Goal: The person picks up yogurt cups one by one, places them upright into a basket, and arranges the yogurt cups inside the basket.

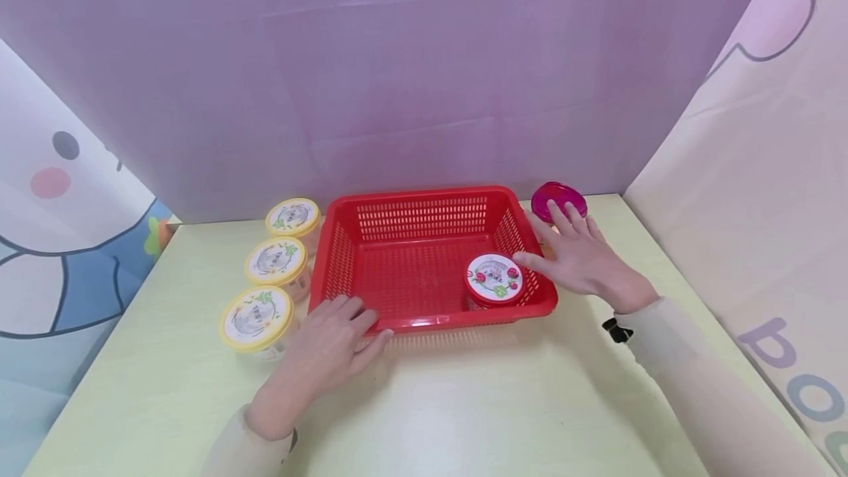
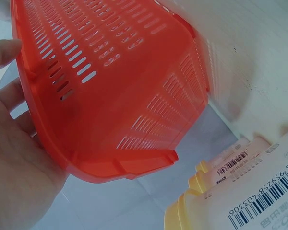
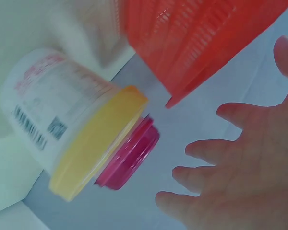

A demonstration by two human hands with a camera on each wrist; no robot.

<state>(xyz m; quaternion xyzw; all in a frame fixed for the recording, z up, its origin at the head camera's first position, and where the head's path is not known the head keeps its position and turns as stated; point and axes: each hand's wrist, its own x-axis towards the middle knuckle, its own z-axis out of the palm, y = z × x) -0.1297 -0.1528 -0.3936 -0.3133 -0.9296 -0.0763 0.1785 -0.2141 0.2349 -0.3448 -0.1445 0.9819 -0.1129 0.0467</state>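
A red plastic basket (image 1: 424, 324) with slotted sides lies on the table. My left hand (image 1: 334, 344) holds its rim at the front left corner, fingers over the edge and thumb along the outside front. In the basket's front right corner sits a tub with a red-rimmed, berry-printed lid (image 1: 495, 277). My right hand (image 1: 579, 260) is spread over the right side, fingers apart and holding nothing. Near those fingers, a yellow-lidded white tub (image 3: 57, 105) carries a translucent magenta dish-like piece (image 1: 559, 201) on top. In the head view, my right hand hides most of this tub.
Left of the basket, yellow-lidded tubs stand in a row: a front one (image 1: 257, 319), a middle one (image 1: 276, 261) and a back one (image 1: 292, 217). A purple cloth wall (image 1: 424, 79) closes the back. Printed panels stand at both sides.
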